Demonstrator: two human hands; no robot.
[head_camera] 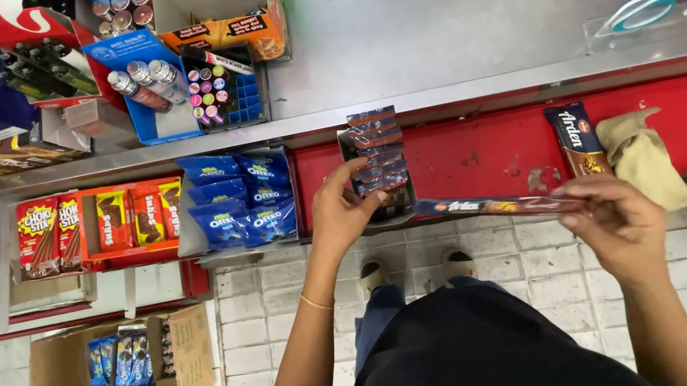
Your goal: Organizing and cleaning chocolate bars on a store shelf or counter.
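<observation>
Pinching a long dark biscuit pack (497, 205) at its end, right hand (619, 223) holds it level over tiled floor. Left hand (344, 207), fingers curled, grips stacked packs (378, 153) in display box (348, 151) at red shelf (484, 152) front; blue cookie packs (241, 198) just beside.

Glossy foil-like plastic wrappers are seen on the stacked biscuit packs (378, 153) touched by the left hand's fingers (358, 183); a shiny wrapped long pack (492, 205) is pinched in the right hand (619, 218). Beyond the fingers, a brushed metal counter (461, 9); beside them, matt beige cloth (641, 155).
</observation>
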